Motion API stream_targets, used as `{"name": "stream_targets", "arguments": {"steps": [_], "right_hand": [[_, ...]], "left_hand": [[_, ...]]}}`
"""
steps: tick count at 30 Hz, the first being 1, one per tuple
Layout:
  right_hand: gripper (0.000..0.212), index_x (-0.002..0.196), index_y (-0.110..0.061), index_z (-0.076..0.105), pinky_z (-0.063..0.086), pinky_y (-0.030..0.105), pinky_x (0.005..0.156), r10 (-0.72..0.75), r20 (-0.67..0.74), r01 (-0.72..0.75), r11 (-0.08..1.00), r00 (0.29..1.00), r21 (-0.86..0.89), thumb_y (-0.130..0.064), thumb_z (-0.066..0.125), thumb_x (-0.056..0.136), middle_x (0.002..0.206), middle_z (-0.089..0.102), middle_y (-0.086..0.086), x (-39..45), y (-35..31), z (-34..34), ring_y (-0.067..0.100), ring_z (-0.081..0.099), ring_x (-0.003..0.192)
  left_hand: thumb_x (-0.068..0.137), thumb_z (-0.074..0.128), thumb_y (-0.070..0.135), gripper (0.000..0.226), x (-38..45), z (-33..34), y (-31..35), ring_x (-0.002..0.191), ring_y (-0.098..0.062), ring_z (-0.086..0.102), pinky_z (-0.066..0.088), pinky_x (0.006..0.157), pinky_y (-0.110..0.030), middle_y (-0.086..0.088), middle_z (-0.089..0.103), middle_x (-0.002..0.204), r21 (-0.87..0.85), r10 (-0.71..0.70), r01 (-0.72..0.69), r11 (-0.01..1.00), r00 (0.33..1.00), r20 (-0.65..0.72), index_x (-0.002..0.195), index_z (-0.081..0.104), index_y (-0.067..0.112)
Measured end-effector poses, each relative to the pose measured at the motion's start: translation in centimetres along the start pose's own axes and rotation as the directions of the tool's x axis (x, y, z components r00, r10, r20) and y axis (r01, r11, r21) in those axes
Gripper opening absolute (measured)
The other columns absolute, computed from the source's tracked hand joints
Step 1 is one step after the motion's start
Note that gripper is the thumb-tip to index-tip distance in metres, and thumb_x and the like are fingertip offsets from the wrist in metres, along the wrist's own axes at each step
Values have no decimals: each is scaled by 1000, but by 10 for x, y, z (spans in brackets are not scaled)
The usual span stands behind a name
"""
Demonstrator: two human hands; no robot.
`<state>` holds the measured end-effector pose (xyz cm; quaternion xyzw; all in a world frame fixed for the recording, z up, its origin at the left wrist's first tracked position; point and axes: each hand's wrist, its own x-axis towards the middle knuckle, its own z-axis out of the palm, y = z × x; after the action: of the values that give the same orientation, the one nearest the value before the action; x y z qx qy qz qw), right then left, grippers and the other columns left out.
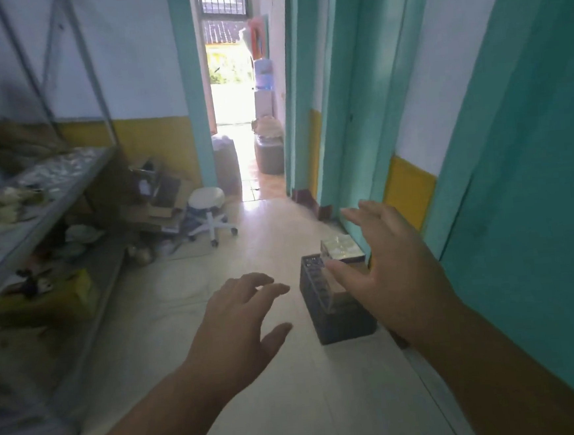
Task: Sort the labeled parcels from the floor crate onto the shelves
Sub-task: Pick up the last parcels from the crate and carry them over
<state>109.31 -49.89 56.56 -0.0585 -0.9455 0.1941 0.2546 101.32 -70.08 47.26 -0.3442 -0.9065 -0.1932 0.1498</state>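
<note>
Your fingers are spread and loose on both hands, holding nothing: the left hand (242, 320) hovers over bare floor, the right hand (389, 264) hangs above the crate (334, 316) at your 1 o'clock. A shiny parcel (341, 247) sits on top at the crate's far end. I'd judge its glossy wrap slippery; a one-handed snatch could drop it, and the blur hints you may overreach. The pale tiled floor (278, 389) looks smooth. The shelves (48, 215) stand at 10 o'clock, a stool (207, 206) at 11, teal walls to your right.
</note>
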Motion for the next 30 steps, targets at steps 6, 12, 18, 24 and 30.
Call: {"name": "stream_targets", "arguments": {"steps": [6,12,18,24,30], "right_hand": [[64,144,-27,48,31,31,110,86,-34,-88,996,996,-35,-44,71,86,153,41,0,122,30,84,20,37,140],[64,146,-30,43,23,30,112,235,-89,-245,961,968,-130,-48,65,89,156,35,-2,215,92,101,17,29,143],[63,148,-28,39,28,37,115,306,-128,-325,930,943,-170,-46,61,92,157,33,0,311,183,145,19,29,144],[62,144,-18,46,34,44,111,354,-127,-374,903,927,-213,-42,65,90,151,43,12,443,246,183,29,38,139],[60,141,-15,47,39,43,107,416,-117,-432,859,902,-275,-45,61,90,146,48,15,535,299,267,31,45,134]], "left_hand": [[80,71,50,54,135,56,-98,115,-15,53,48,95,-37,8,56,130,-34,34,-32,999,998,50,130,56,37],[83,71,48,50,282,117,-125,115,-17,53,47,98,-39,6,57,131,-136,190,-170,976,971,149,130,58,35],[89,62,50,49,416,218,-154,121,-19,50,42,102,-38,5,53,135,-140,231,-200,970,937,262,134,55,32],[87,62,48,47,542,263,-199,115,-20,54,45,97,-40,7,55,130,-113,254,-230,967,920,297,131,57,34],[92,57,51,50,653,340,-254,126,-16,46,38,108,-38,9,48,141,-144,317,-284,948,868,383,139,50,35]]}}
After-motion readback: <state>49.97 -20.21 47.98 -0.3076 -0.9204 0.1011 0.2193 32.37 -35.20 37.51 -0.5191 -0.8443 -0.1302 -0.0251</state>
